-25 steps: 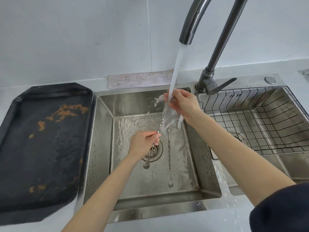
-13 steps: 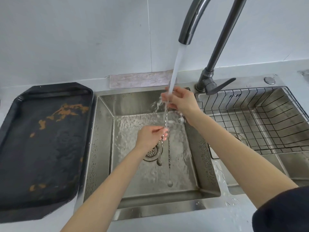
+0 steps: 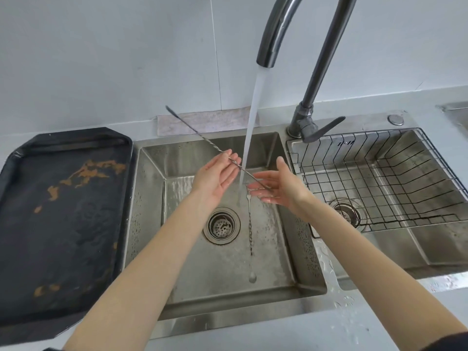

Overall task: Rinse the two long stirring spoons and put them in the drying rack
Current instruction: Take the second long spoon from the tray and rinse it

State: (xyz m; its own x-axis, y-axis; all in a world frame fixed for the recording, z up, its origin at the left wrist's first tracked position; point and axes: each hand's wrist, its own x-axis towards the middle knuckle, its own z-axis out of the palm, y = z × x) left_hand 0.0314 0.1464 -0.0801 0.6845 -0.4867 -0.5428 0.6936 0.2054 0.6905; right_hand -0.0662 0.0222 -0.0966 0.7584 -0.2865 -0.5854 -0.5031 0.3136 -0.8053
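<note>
One long twisted stirring spoon (image 3: 202, 140) is held slanted above the left sink basin (image 3: 286, 252), its far end pointing up-left over the sink's back rim. My left hand (image 3: 215, 176) supports its shaft at the fingertips, palm up. My right hand (image 3: 276, 186) has the spoon's other end lying across its spread fingers. The tap's water stream (image 3: 250, 138) falls between my hands and crosses the shaft. The second stirring spoon (image 3: 250, 236) lies flat on the basin floor, fork end towards the back, right of the drain (image 3: 221, 225).
A black wire drying rack (image 3: 379, 178) sits in the right basin. The tap (image 3: 304, 122) stands behind, between the basins, its lever pointing right. A dirty black tray (image 3: 63, 211) lies on the counter to the left, and a cloth (image 3: 205, 121) lies behind the sink.
The held spoon has swung from hanging nearly upright under the stream to slanting up-left. My left hand moved up and turned palm up; my right hand dropped lower and spread its fingers.
</note>
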